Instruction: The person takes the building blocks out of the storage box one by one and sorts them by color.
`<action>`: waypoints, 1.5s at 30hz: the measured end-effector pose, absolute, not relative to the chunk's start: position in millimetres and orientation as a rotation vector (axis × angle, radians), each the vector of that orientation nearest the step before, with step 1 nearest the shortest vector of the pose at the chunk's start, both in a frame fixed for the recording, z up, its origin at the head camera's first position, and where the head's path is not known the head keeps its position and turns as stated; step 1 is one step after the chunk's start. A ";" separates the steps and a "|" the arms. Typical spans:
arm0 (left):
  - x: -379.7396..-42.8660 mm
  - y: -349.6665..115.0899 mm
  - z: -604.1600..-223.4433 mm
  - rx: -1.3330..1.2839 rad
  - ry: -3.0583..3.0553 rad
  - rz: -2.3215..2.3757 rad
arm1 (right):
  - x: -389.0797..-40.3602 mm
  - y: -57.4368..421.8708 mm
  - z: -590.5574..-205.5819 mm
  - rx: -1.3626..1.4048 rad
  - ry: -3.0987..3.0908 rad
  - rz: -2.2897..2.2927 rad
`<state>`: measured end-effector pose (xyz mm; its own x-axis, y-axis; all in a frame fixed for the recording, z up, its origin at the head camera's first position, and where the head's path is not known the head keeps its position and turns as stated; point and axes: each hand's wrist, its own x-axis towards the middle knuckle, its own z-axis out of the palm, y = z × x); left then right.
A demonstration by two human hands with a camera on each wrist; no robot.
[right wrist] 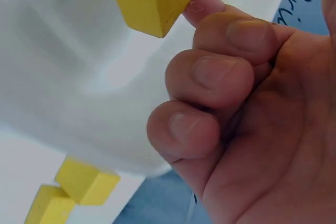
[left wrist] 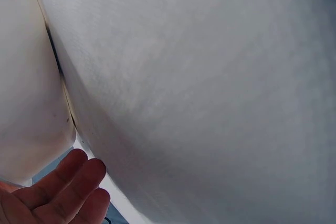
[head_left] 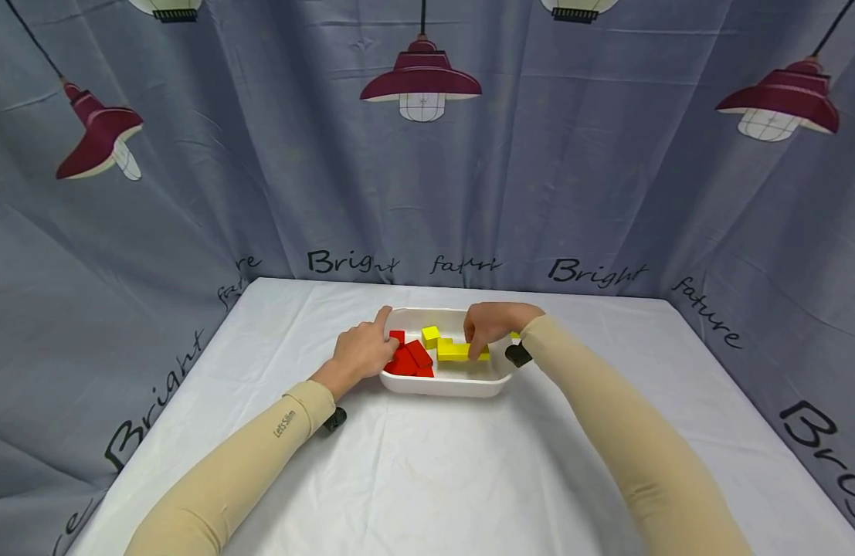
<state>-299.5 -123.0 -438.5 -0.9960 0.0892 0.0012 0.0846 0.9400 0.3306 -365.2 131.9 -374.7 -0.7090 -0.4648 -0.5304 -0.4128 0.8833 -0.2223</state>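
Observation:
A white tray (head_left: 448, 388) holds red blocks (head_left: 418, 354) at its left and yellow blocks (head_left: 453, 352) toward its middle. My left hand (head_left: 361, 349) holds the tray's left end, thumb over the rim by the red blocks. Its other fingers lie outside the wall; in the left wrist view fingers (left wrist: 79, 190) show beside it. Reaching down into the tray, my right hand (head_left: 493, 320) has a fingertip at a long yellow block. The right wrist view shows a fingertip against a yellow block (right wrist: 157, 3), with the remaining fingers (right wrist: 184, 129) curled; the thumb's contact is hidden.
Two yellow blocks (right wrist: 86, 182) lie outside the tray on the white-covered table (head_left: 427, 479), partly hidden by the right wrist in the head view. A grey-blue curtain (head_left: 399, 185) with printed lamps and lettering hangs behind and around the table.

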 end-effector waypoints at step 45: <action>-299.1 -124.1 -436.6 0.125 3.052 0.562 | -360.4 287.2 -373.1 -0.423 2.749 -0.444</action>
<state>-299.1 -124.1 -436.6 -0.9961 0.0856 -0.0209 0.0726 0.9314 0.3568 -360.4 287.2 -373.1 -0.9038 -0.3359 -0.2652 -0.2354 0.9077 -0.3475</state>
